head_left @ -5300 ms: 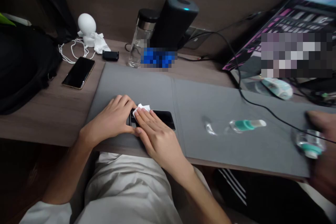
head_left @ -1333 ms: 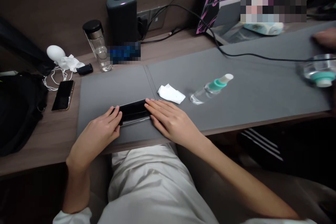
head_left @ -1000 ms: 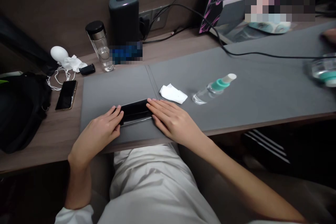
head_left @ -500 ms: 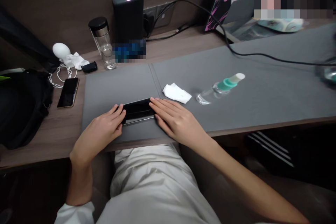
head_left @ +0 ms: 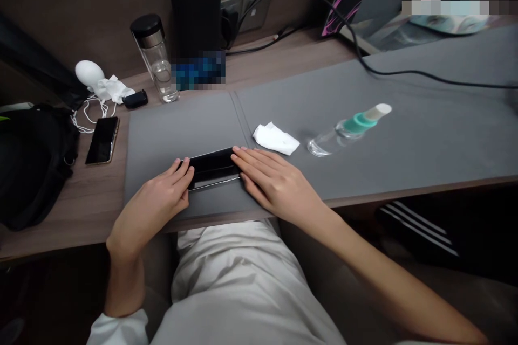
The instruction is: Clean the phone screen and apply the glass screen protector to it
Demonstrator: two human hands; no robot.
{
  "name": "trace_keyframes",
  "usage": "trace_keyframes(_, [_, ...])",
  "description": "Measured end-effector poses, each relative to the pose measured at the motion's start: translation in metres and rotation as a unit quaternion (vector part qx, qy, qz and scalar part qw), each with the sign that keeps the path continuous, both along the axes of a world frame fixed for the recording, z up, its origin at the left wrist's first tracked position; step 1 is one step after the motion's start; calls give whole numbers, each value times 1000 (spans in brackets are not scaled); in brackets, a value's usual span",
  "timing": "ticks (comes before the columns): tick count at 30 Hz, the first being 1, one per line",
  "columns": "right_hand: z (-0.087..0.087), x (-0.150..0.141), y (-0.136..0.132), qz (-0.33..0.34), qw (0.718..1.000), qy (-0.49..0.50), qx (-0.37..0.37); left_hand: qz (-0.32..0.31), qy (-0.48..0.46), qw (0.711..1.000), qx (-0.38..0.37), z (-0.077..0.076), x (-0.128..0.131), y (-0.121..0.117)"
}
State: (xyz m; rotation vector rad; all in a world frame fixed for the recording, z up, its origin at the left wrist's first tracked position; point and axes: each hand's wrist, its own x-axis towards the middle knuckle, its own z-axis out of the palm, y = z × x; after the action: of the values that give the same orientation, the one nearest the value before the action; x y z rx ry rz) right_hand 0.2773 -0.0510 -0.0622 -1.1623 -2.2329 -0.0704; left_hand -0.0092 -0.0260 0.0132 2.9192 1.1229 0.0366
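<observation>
Between my two hands is a black glossy smartphone [head_left: 214, 168], turned sideways low over the grey desk mat, with a thin bright line along its near edge. My left hand [head_left: 164, 194] grips its left end, fingertips on the top and thumb at the near side. At the other end, my right hand [head_left: 273, 179] has its fingers laid together over the corner and the thumb at the near edge. Both ends of the phone are hidden by my fingers. Just beyond my right hand lies a folded white tissue [head_left: 275, 138]. A clear spray bottle [head_left: 343, 132] with a green collar is right of it.
The grey desk mat [head_left: 404, 145] covers much of the wooden desk. At the left are a second phone [head_left: 102, 140], a black bag [head_left: 34, 167], a white egg-shaped object [head_left: 89, 73] and a glass bottle [head_left: 162, 73]. A black cable [head_left: 421, 73] crosses the back right.
The camera view has shifted slightly, so the desk items appear a little higher. Both hands keep the same hold on the smartphone.
</observation>
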Motion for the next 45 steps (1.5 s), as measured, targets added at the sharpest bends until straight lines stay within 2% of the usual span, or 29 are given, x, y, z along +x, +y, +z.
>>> trace_keyframes(15, [3,-1,-1,3,999,-18,44,-4,-28,1000,-7,-1,-3,2])
trace_keyframes(45, [1,0,-2,-2,1000,-11,28,-13,-40,999,1,-3,-6,5])
